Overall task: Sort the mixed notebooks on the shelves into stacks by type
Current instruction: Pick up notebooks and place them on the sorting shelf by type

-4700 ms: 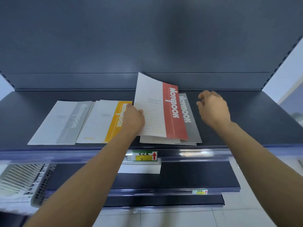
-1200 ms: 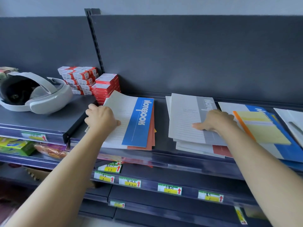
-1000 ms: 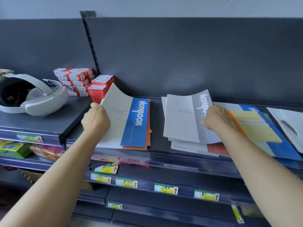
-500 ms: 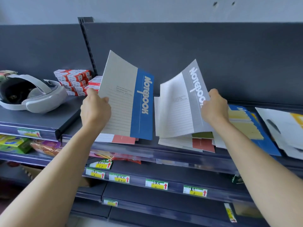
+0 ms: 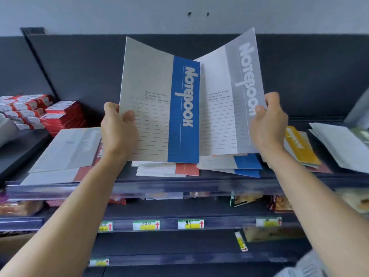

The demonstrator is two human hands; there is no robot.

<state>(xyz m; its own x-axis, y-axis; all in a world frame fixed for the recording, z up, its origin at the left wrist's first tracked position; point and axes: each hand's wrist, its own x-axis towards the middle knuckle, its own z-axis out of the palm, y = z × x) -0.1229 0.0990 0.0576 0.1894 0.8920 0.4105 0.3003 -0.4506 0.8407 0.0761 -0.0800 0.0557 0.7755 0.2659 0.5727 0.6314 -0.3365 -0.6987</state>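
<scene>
At the far left of the upper shelf (image 5: 199, 183), a stack of red and white boxes (image 5: 60, 114) is seen against the dark back panel. Just beside it, a flat grey-band notebook (image 5: 65, 150) is laid on top of another with a red band, near the shelf's front edge.

Next, the left hand (image 5: 119, 132) is raised above the shelf. Its fingers and thumb are curled round the left edge of the blue-band notebook (image 5: 159, 100), which is held upright and clear of the shelf, cover towards the camera. Beneath it, a loose pile topped by a red-band notebook (image 5: 186, 169) is spread on the shelf.

To the right, the lifted grey notebook (image 5: 229, 100) is held upright as well, its left edge tucked behind the blue band of its neighbour. Its right edge is pinched by the right hand (image 5: 267, 124), the thumb pressed on the cover and the fingers curled behind. Under it, a pile of blue notebooks (image 5: 247, 162) is laid on the shelf.

Further right, a yellow-band notebook (image 5: 299, 144) is set on a small stack, and blurred pale notebooks (image 5: 339, 144) are seen at the right edge.
</scene>
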